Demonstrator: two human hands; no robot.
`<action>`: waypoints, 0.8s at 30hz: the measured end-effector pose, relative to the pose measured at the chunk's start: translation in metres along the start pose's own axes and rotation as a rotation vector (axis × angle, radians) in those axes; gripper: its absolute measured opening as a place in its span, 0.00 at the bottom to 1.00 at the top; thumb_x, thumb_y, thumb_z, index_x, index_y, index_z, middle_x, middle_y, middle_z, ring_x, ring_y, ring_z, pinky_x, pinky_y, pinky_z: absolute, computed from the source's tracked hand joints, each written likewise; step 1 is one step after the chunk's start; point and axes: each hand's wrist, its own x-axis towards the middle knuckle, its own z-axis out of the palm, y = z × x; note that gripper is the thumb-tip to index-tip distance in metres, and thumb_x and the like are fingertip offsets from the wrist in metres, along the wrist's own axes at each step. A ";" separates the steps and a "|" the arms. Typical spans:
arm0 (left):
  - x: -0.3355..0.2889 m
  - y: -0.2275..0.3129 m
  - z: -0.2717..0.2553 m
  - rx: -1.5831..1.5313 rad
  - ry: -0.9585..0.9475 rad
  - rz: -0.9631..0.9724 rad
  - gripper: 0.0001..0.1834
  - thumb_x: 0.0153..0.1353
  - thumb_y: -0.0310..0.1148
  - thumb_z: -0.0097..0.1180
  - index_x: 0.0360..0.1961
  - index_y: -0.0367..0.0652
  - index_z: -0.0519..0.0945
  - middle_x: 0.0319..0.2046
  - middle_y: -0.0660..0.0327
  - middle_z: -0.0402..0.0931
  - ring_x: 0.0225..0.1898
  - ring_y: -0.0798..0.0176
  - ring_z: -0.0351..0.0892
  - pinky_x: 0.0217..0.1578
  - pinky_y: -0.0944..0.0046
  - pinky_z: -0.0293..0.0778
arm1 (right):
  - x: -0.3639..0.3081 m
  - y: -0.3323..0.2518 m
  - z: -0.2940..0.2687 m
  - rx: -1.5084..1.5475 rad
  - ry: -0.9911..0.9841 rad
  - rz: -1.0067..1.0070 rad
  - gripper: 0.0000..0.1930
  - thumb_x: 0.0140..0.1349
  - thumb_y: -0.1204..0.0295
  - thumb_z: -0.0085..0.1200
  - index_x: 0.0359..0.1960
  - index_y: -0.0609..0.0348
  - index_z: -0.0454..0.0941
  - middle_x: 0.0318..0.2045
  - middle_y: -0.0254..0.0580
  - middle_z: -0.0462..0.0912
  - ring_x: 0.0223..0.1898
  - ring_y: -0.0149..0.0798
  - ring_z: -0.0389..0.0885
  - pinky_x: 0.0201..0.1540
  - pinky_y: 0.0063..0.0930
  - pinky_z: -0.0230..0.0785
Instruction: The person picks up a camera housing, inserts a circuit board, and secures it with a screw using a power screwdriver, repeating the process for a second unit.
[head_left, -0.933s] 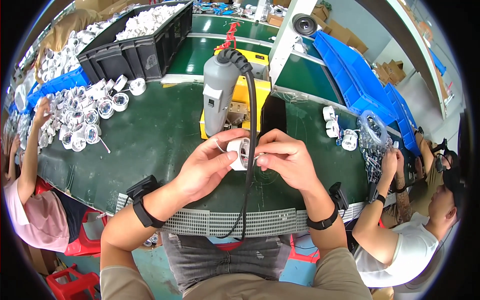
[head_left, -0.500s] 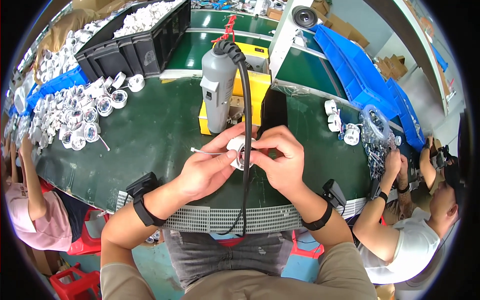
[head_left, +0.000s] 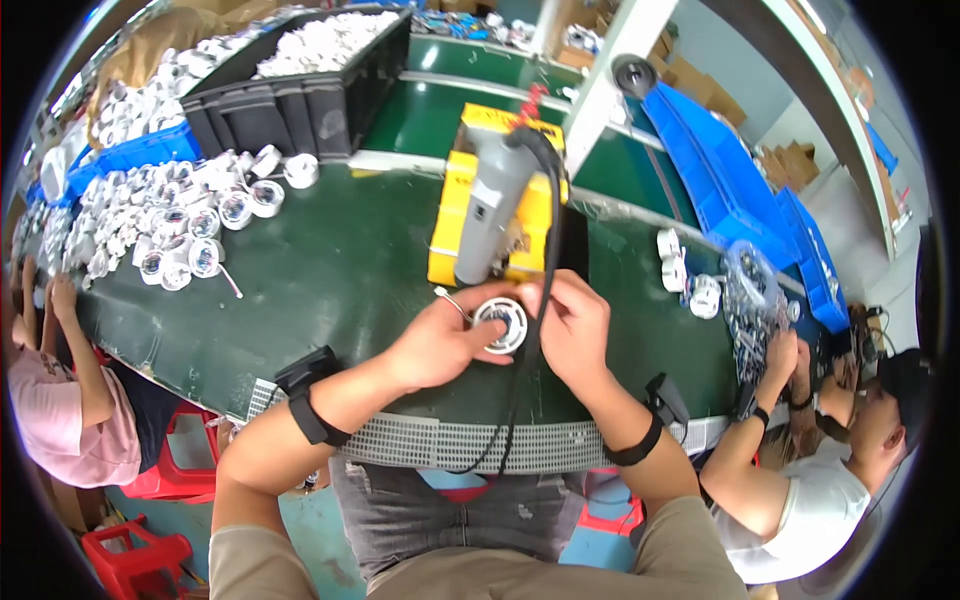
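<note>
Over the near edge of the green table, my left hand (head_left: 440, 345) grips a round white plastic housing (head_left: 513, 330) with a ringed rim. Its thumb reaches across the open face, covering part of the inside. A thin white wire with a small connector (head_left: 441, 292) sticks out beside the housing's upper left. My right hand (head_left: 575, 325) is closed, thumb and fingertips together at the housing's upper right edge. A black cable crosses in front, and whatever lies between those fingertips is hidden. Just beyond stands a grey cylindrical tool (head_left: 497, 190) against a yellow stand (head_left: 450, 225).
Many similar white housings (head_left: 205, 222) are heaped at left, beside a black crate (head_left: 290, 115) of white parts. At right are a few housings (head_left: 704, 296), a clear tubing coil and blue bins (head_left: 715, 165). Co-workers sit at both sides; the black cable (head_left: 550, 230) hangs before me.
The housing has turned so its open face points up toward me, with my left thumb now across it. My right fingers have shifted to its upper edge. The whole view has shifted slightly.
</note>
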 end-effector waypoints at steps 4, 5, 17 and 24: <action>0.006 -0.010 -0.003 0.094 0.030 -0.145 0.23 0.64 0.25 0.49 0.59 0.31 0.64 0.49 0.53 0.72 0.46 0.58 0.78 0.42 0.61 0.83 | 0.024 -0.032 0.021 0.017 0.102 -0.089 0.26 0.49 0.78 0.65 0.50 0.68 0.69 0.43 0.47 0.80 0.40 0.37 0.82 0.46 0.31 0.75; 0.005 -0.007 -0.002 0.103 0.025 -0.151 0.21 0.66 0.26 0.45 0.59 0.33 0.64 0.52 0.52 0.70 0.48 0.57 0.78 0.44 0.58 0.82 | 0.029 -0.039 0.031 0.041 0.042 0.010 0.27 0.49 0.77 0.65 0.51 0.68 0.68 0.43 0.47 0.81 0.42 0.37 0.82 0.47 0.32 0.75; 0.011 0.000 -0.007 -0.056 0.237 -0.302 0.17 0.67 0.25 0.42 0.55 0.33 0.67 0.43 0.53 0.75 0.38 0.56 0.82 0.42 0.60 0.83 | 0.089 -0.045 0.035 0.599 0.446 -0.149 0.22 0.67 0.72 0.42 0.60 0.64 0.56 0.18 0.38 0.68 0.14 0.31 0.67 0.17 0.27 0.64; 0.010 -0.001 -0.009 -0.070 0.282 -0.277 0.17 0.69 0.27 0.40 0.57 0.32 0.66 0.44 0.53 0.74 0.40 0.57 0.81 0.44 0.62 0.83 | 0.090 -0.033 0.052 0.554 0.494 -0.119 0.20 0.66 0.73 0.44 0.57 0.65 0.58 0.15 0.37 0.67 0.13 0.31 0.66 0.16 0.26 0.63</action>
